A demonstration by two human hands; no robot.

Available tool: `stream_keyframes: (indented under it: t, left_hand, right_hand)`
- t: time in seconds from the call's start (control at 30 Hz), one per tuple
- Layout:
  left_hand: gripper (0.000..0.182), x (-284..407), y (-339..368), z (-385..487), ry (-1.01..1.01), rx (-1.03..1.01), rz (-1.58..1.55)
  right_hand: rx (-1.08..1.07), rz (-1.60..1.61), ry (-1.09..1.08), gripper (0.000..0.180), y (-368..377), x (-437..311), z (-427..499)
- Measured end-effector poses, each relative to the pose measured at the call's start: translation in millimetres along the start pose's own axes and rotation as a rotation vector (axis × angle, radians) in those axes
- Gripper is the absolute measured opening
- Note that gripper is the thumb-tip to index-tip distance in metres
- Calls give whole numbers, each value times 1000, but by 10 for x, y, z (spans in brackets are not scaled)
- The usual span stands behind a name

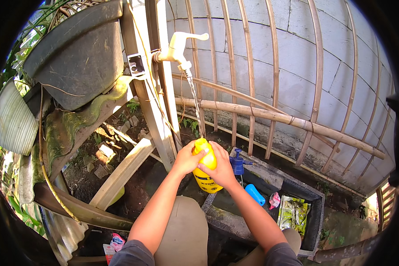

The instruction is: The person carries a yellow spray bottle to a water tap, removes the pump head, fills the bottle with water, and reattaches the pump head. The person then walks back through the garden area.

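Both hands hold a yellow plastic sprayer bottle (pixel 208 178) upright, with its top off. My left hand (pixel 188 159) wraps the upper left side, its thumb across the front. My right hand (pixel 222 165) grips the upper right side. Above stands a tap (pixel 177 50), from which a stream of water (pixel 195 99) runs down to the bottle's mouth. Just right of my right hand, the blue pump sprayer head (pixel 238 162) rests at the edge of a dark stone trough (pixel 316 226).
In the trough lie a blue plastic object (pixel 254 195), a crumpled pink packet (pixel 274 200) and green foil packets (pixel 293 214). A bamboo fence (pixel 279 116) crosses behind. At the left are a big black planter (pixel 83 56) and a wooden beam (pixel 124 173). More packets (pixel 117 242) lie at lower left.
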State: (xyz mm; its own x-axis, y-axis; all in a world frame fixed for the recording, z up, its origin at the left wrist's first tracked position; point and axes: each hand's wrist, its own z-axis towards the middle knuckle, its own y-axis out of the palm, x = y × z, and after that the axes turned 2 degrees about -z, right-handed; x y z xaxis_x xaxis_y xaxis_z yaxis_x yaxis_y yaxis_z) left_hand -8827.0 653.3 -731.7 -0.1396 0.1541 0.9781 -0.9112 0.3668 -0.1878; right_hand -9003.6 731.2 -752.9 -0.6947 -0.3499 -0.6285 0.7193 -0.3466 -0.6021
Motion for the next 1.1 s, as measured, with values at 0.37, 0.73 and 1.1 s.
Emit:
stream_keyframes:
  t: [0.37,0.73,1.1]
  left_hand:
    - [53,-137,-97,37,87,-76,-78]
    - [50,-171,-207,16,58,-23,17]
    - [56,-217,-37,119,72,-27,-27]
  right_hand:
    - [33,-53,-3,103,38,6,-6]
    - [18,-54,2,103,9,-3,-12]
    - [21,-67,6,102,10,2,-14]
